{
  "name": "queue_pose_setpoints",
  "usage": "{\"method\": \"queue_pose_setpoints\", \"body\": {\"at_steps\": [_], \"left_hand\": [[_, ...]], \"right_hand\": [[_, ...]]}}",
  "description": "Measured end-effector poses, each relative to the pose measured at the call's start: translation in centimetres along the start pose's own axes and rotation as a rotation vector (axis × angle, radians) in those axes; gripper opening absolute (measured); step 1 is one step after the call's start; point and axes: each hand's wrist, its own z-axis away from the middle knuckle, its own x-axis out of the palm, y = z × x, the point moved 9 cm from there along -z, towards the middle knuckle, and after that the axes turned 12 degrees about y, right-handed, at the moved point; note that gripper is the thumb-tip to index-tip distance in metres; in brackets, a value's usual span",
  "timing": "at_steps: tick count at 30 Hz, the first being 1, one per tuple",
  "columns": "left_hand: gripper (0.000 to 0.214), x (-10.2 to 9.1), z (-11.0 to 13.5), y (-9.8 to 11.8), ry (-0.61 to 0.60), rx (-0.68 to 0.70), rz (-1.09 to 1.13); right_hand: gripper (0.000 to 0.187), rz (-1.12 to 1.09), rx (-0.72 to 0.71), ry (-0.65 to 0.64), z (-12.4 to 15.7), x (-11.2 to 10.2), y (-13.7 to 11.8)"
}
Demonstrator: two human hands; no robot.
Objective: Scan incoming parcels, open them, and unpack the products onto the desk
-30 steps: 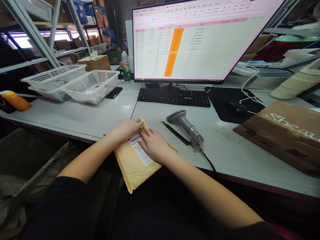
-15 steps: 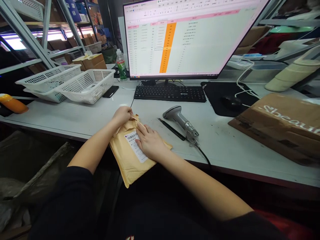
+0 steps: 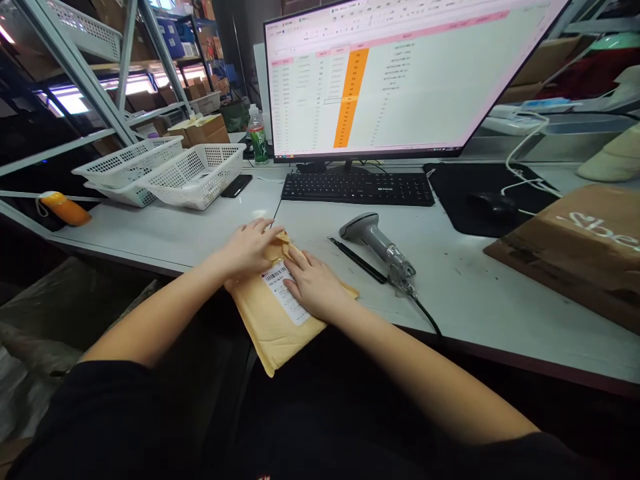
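Note:
A yellow padded envelope (image 3: pixel 273 337) with a white barcode label (image 3: pixel 285 293) lies across the desk's front edge, its lower corner hanging over. Its top end is crumpled and looks torn. My left hand (image 3: pixel 249 248) rests over the upper left of the envelope, fingers stretched towards the crumpled end. Flat on the upper right part, my right hand (image 3: pixel 317 287) presses on the envelope and covers some of the label. Right of it lie a black utility knife (image 3: pixel 357 260) and a grey barcode scanner (image 3: pixel 380 247).
Behind are a keyboard (image 3: pixel 357 189) and a monitor (image 3: pixel 400 87). White baskets (image 3: pixel 197 177), a phone (image 3: pixel 237 186) and a bottle (image 3: pixel 258 137) stand at the left. A mouse (image 3: pixel 493 203) and a brown cardboard box (image 3: pixel 575 247) lie at the right.
My left hand has loosened from its closed grip on the envelope's top, and its fingers now stretch out over it. My right hand stays on the envelope. The whole view has shifted slightly.

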Motion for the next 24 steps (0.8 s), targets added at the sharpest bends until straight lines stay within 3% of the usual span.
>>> {"method": "queue_pose_setpoints", "body": {"at_steps": [2,5,7,14,20,24], "left_hand": [[0.071,0.6,0.9,2.0,0.021,0.105,-0.154],[0.047,1.6,0.7,2.9,0.054,0.121,-0.163],[0.042,2.1,-0.2,2.0,0.043,0.052,-0.091],[0.025,2.0,-3.0,-4.9,0.025,-0.253,0.028],[0.015,-1.9,-1.5,-4.9,0.308,-0.253,-0.050],[0.013,-2.5,-0.2,-7.3,0.270,-0.362,-0.069]], "right_hand": [[0.052,0.000,-0.008,0.016,0.0,-0.1,-0.1],[0.053,0.004,-0.001,-0.001,0.0,-0.1,-0.2],[0.055,0.007,0.007,-0.031,0.1,-0.1,-0.2],[0.055,0.035,0.010,-0.062,0.1,-0.2,-0.2],[0.057,0.069,0.055,-0.040,0.3,-0.5,0.1],[0.055,0.087,0.057,-0.002,0.3,-0.5,0.1]]}}
